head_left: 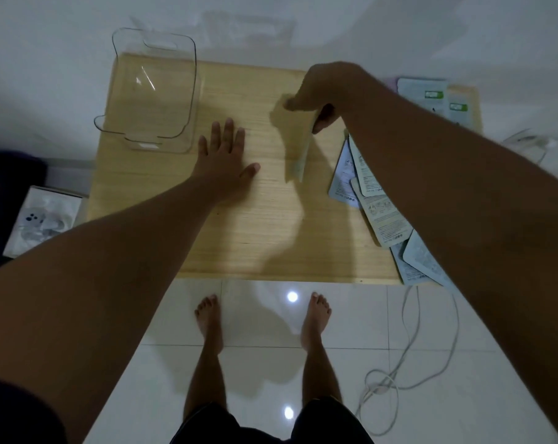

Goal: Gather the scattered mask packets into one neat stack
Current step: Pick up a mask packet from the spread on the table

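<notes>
- A clear plastic bin (152, 91) stands empty at the far left corner of the wooden bench (239, 225), just beyond the fingertips of the left hand (224, 155).
- A white box (44, 219) lies low at the left of the bench; a pale cable (408, 357) loops over the glossy white floor tiles (258, 318) at the right, where two ceiling lights are mirrored between the person's bare feet.
- The left hand rests flat on the bench, fingers spread, grasping nothing.
- The right hand (322, 94), raised over the middle of the bench, pinches one mask packet (303, 152) by its top edge; the packet hangs edge-on and blurred, its lower end near the wood.
- The right forearm crosses over a fan of pale blue packets (376, 206) overlapping along the right edge, printed backs up, the nearest ones jutting past the front corner.
- Two more packets (431, 94), with green labels, lie at the far right corner.
</notes>
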